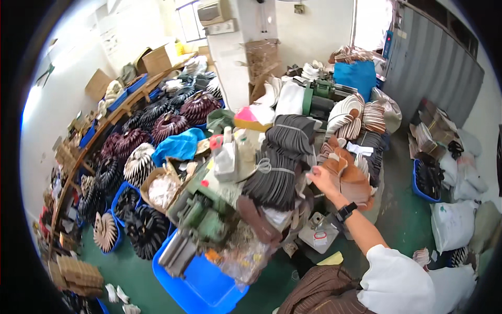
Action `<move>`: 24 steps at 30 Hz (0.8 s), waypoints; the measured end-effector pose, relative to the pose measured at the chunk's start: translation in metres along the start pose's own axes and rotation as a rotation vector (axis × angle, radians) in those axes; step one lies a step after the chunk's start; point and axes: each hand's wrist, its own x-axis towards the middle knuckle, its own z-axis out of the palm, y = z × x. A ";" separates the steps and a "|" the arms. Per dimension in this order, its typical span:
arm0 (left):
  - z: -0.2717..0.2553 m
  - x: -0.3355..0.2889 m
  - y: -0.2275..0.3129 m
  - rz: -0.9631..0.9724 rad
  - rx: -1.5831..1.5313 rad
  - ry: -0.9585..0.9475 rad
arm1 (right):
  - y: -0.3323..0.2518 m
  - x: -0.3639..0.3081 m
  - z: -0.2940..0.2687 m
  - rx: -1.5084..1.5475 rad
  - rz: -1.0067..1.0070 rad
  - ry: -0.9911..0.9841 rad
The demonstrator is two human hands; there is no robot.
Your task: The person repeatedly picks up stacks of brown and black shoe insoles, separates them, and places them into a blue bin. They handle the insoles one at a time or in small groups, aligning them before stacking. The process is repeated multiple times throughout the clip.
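My right hand (pixel 323 181) reaches out over the workbench from the lower right, a black watch on its wrist. Its fingers are drawn together at the right edge of a bundle of dark shoe-sole pieces (pixel 269 183); whatever they pinch is too small to make out. A pale string (pixel 264 166) runs across that bundle and loops on top. Behind it lies another dark bundle (pixel 291 135). Tan-brown sole pieces (pixel 349 175) lie just right of my hand. My left hand is out of view.
A green machine (pixel 203 215) stands at the bench's near left, above a blue tub (pixel 201 282). A grey container with bottles (pixel 226 163) sits on the bench. Fanned sole bundles (pixel 138 172) crowd the left. White sacks (pixel 454 226) line the right wall.
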 end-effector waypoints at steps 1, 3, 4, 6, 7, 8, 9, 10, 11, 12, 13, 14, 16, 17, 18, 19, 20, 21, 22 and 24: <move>0.019 0.029 0.000 -0.003 0.105 -0.115 | 0.003 0.038 0.003 -0.012 0.035 -0.014; 0.091 0.042 0.016 -0.012 0.240 -0.206 | 0.023 0.104 -0.001 -0.026 0.129 0.031; 0.122 0.038 0.029 0.066 0.238 -0.270 | 0.022 0.126 0.007 -0.041 0.217 0.022; 0.166 0.017 0.070 0.298 0.385 -0.418 | 0.002 0.162 0.026 -0.075 0.378 -0.016; 0.179 0.013 0.080 0.297 0.428 -0.428 | 0.004 0.180 0.030 -0.068 0.452 -0.022; 0.191 0.011 0.087 0.299 0.467 -0.433 | 0.008 0.200 0.036 -0.059 0.520 -0.031; 0.203 0.008 0.093 0.300 0.506 -0.439 | 0.012 0.221 0.040 -0.015 0.617 -0.058; 0.211 0.005 0.102 0.277 0.525 -0.413 | 0.024 0.236 0.044 0.044 0.645 -0.044; 0.217 0.001 0.113 0.253 0.545 -0.390 | 0.028 0.249 0.052 0.047 0.708 -0.037; 0.222 0.000 0.120 0.230 0.568 -0.371 | 0.033 0.258 0.058 0.050 0.773 -0.026; 0.223 -0.001 0.127 0.215 0.606 -0.353 | 0.021 0.259 0.064 0.001 0.803 -0.025; 0.225 -0.004 0.133 0.209 0.616 -0.336 | 0.026 0.258 0.072 -0.004 0.811 -0.004; 0.234 -0.006 0.151 0.210 0.629 -0.315 | 0.031 0.253 0.080 -0.013 0.818 0.054; 0.246 -0.006 0.168 0.161 0.759 -0.303 | 0.036 0.255 0.078 -0.006 0.805 0.096; 0.258 -0.006 0.179 0.201 0.734 -0.323 | 0.042 0.253 0.075 0.001 0.793 0.140; 0.267 -0.008 0.187 0.238 0.709 -0.339 | 0.043 0.249 0.074 0.019 0.760 0.193; 0.276 -0.008 0.194 0.274 0.685 -0.356 | 0.044 0.243 0.072 0.038 0.729 0.247; 0.288 -0.001 0.199 0.283 0.676 -0.408 | 0.055 0.242 0.061 0.121 0.710 0.292; 0.301 0.007 0.202 0.292 0.667 -0.463 | 0.066 0.241 0.047 0.202 0.689 0.339; 0.319 0.022 0.206 0.272 0.595 -0.571 | 0.071 0.232 0.034 0.337 0.633 0.404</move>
